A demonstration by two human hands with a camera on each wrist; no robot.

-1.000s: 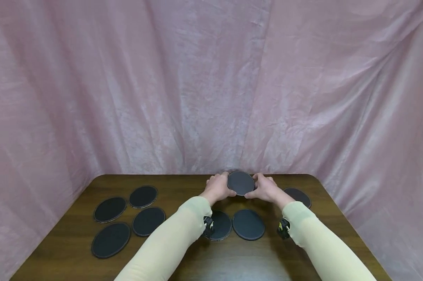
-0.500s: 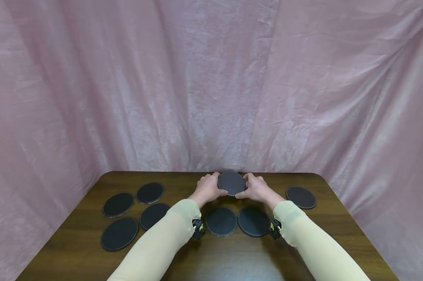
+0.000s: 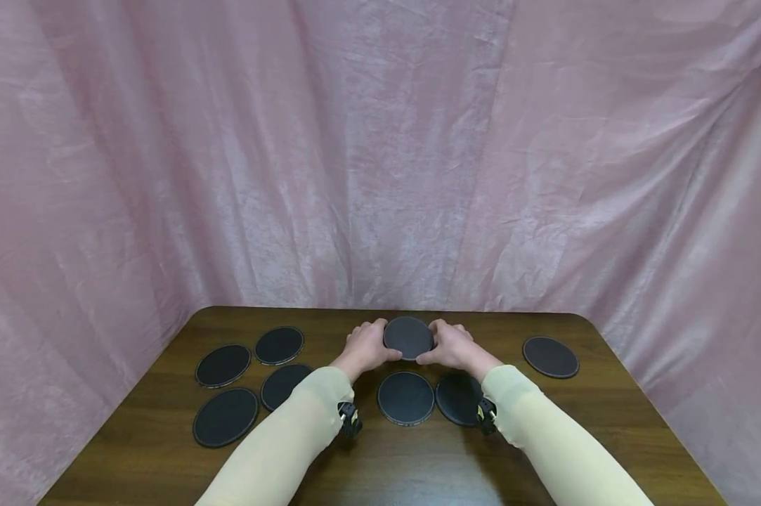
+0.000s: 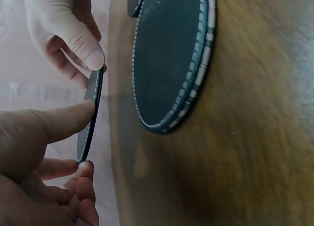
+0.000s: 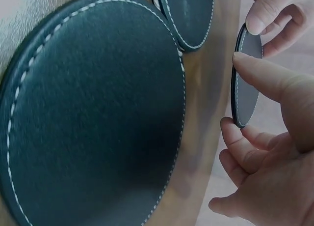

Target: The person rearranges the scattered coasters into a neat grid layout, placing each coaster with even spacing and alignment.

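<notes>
Between my two hands is a round black leather coaster [image 3: 408, 337] with pale stitching round its rim. My left hand [image 3: 366, 348] pinches its left edge between thumb and fingers. My right hand [image 3: 454, 348] pinches the opposite edge the same way. In the left wrist view the held coaster [image 4: 91, 113] is seen nearly edge-on, and it looks raised off the table. Just nearer than the hands, two more coasters lie flat side by side, a left one [image 3: 405, 398] and a right one [image 3: 458, 399], the latter partly hidden by the right wrist.
Several coasters lie in a cluster on the left, among them a front one [image 3: 225, 417] and a back one [image 3: 279, 345]. A single coaster [image 3: 551, 357] lies at the right. The brown wooden table [image 3: 140, 436] ends at a pink curtain [image 3: 380, 154].
Both hands have carried the held coaster left and slightly lower, to above the gap behind the two middle coasters. The head view has shifted a little. The other coasters stay in place.
</notes>
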